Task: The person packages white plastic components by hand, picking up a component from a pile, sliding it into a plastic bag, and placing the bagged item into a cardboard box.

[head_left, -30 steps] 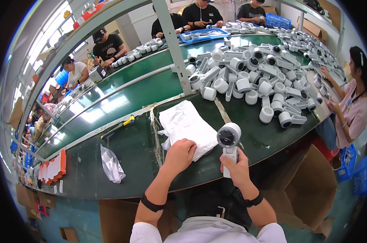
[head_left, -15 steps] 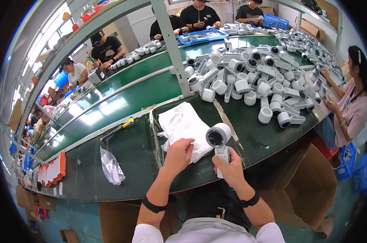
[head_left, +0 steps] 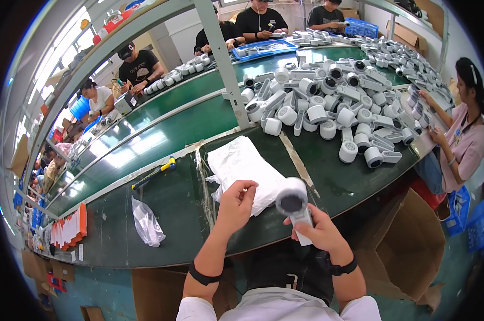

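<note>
A dark green bench (head_left: 183,214), a heap of gadgets (head_left: 327,109), and one white gadget (head_left: 295,207) in the right hand (head_left: 322,231).
From my end I see the heap filling the far right of the bench and a flat pile of white bags (head_left: 244,166) nearer; the held gadget is over the front edge, by the bags' right corner, its long axis slanting from the head at upper left to the handle end at lower right, its dark round face, blurred, toward me. The right hand is wrapped round the handle, its forearm angled up and inward. The left hand (head_left: 235,206) is half curled, thumb and fingertips close together, above the bags' near edge; I cannot tell whether it touches them.
</note>
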A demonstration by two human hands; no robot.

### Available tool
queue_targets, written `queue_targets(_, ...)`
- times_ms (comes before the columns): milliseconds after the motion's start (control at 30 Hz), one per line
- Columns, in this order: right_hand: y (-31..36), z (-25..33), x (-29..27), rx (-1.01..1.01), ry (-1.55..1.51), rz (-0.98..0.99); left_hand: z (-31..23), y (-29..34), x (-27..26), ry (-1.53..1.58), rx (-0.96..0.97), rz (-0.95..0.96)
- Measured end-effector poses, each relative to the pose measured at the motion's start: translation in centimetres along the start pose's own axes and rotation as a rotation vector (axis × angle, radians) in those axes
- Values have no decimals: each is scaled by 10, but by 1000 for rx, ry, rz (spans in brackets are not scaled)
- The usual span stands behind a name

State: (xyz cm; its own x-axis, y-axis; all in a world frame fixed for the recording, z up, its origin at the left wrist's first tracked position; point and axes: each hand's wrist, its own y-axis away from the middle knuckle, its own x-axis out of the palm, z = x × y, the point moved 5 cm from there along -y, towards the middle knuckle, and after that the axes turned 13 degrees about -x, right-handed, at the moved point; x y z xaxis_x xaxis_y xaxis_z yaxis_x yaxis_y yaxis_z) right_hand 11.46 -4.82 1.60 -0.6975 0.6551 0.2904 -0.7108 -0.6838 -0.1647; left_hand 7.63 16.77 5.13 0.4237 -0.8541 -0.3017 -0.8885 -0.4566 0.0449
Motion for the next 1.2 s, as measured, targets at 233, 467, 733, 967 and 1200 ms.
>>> queue_targets(233,1,7,7,159,248,226,-10,10,6,62,-24,65)
queue_targets(467,-16,17,16,228,404,311,-17,16,-2,83,-48,107)
queue_targets(733,-17,19,7,281,384,261,-10,16,-4,66,-32,125)
queue_targets(967,-21,13,6,246,364,296,-12,19,0,129,67,224)
queue_targets(1200,-21,-4,6,13,765,116,-29,27,-1,-114,346,44)
